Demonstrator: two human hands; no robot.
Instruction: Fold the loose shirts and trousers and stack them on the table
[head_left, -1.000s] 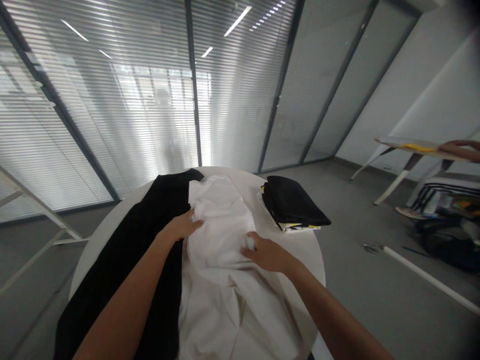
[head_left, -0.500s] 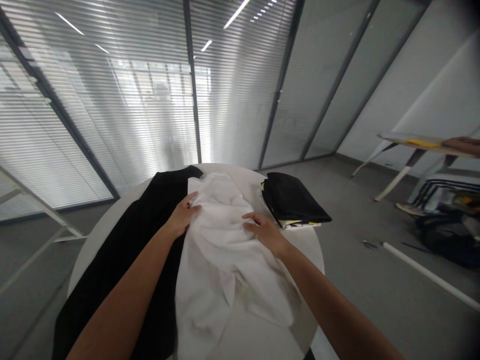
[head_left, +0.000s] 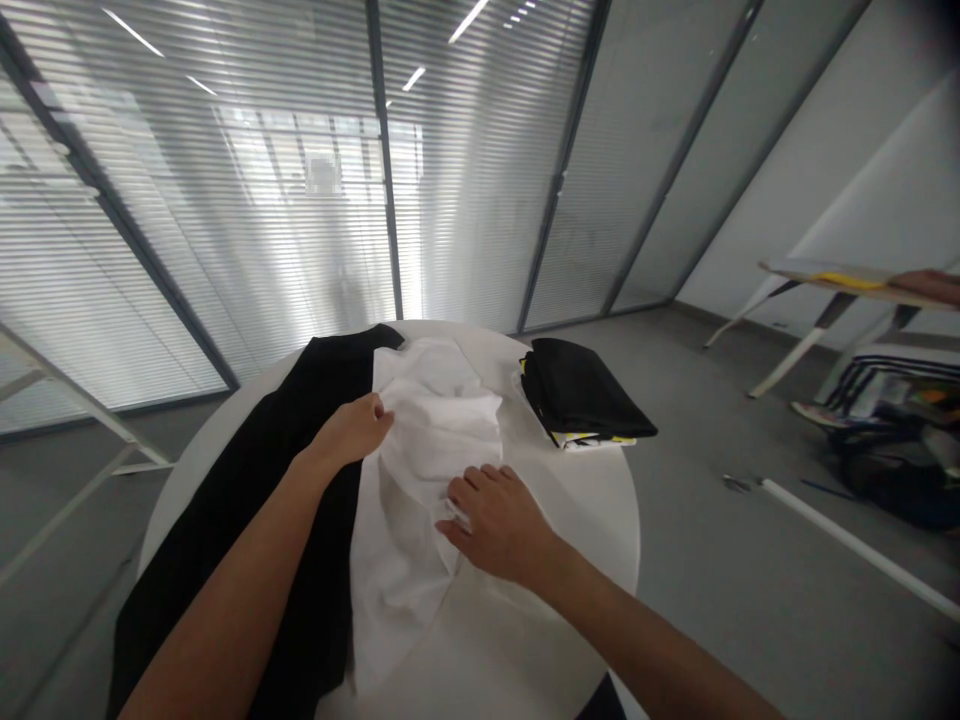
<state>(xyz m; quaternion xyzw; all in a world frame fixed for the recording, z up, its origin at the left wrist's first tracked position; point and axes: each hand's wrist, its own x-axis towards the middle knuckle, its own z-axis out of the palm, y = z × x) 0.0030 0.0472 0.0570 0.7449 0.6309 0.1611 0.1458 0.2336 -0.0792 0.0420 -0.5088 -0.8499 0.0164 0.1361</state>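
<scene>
A crumpled white garment (head_left: 427, 450) lies across the middle of a round white table (head_left: 600, 500). My left hand (head_left: 352, 430) is closed on the garment's left edge, near its far end. My right hand (head_left: 495, 520) rests on the garment's right side with the fingers curled into a bunch of the cloth. A long black garment (head_left: 262, 480) lies flat to the left, partly under my left forearm.
A folded black stack (head_left: 581, 400) with yellow and white edges sits at the table's far right. Glass walls with blinds stand behind. Another person's hand (head_left: 934, 285) lies on a desk at the right, with bags (head_left: 892, 420) and a white pole (head_left: 847, 545) on the floor.
My right hand has come back toward me and to the left, dragging the white garment's right side inward and bunching it. My left hand has stayed at the left edge and closed on it.
</scene>
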